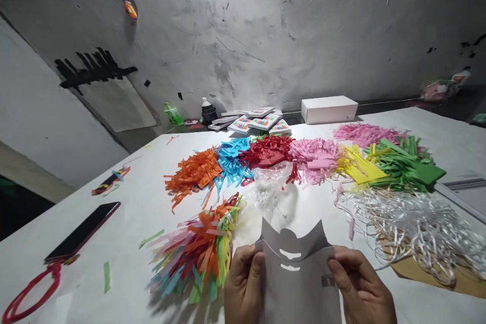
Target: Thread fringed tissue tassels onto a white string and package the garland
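Observation:
My left hand (245, 281) pinches the left edge of a grey-white paper bag (299, 293), thumb in front. On its right edge, my right hand (359, 286) grips with the thumb pressed to the front. The bag stands upright between both hands; its top has pointed corners and slotted handle holes, and its lower part runs out of the frame. To the left of my left hand lies a bundle of multicoloured tissue strips (201, 253). Behind the bag sits a crumpled clear plastic bag (271, 187).
Across the white table lie orange (197, 169), blue (233, 159), red (269, 152), pink (315, 157), yellow (360, 164) and green (413, 167) tissue fringes. White ribbons (421, 228) tangle at right. Left is a phone (83, 230). Behind stand stacked cards (261, 120) and a white box (329, 110).

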The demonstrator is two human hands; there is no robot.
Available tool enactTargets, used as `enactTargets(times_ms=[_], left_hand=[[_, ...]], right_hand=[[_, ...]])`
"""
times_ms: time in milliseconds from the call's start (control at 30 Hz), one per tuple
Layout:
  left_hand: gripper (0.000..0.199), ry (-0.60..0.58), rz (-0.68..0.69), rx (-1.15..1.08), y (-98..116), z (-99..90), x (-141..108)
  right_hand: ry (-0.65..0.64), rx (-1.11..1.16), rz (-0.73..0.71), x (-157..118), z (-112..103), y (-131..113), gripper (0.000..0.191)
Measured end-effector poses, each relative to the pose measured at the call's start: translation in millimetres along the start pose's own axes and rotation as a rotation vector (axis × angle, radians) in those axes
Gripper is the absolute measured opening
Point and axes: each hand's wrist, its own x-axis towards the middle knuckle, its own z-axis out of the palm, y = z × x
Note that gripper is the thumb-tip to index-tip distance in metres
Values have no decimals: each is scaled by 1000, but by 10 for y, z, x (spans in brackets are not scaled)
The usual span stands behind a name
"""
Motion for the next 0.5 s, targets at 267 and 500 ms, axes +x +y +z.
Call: enactTargets(times_ms=[267, 500], left_hand=[[37, 126, 2, 16, -95, -20, -31], [28, 92, -11, -54, -137, -47, -25]], right_hand=[[26, 136, 148, -29, 12, -36, 36], [-95, 341, 300, 106, -75, 42, 33]])
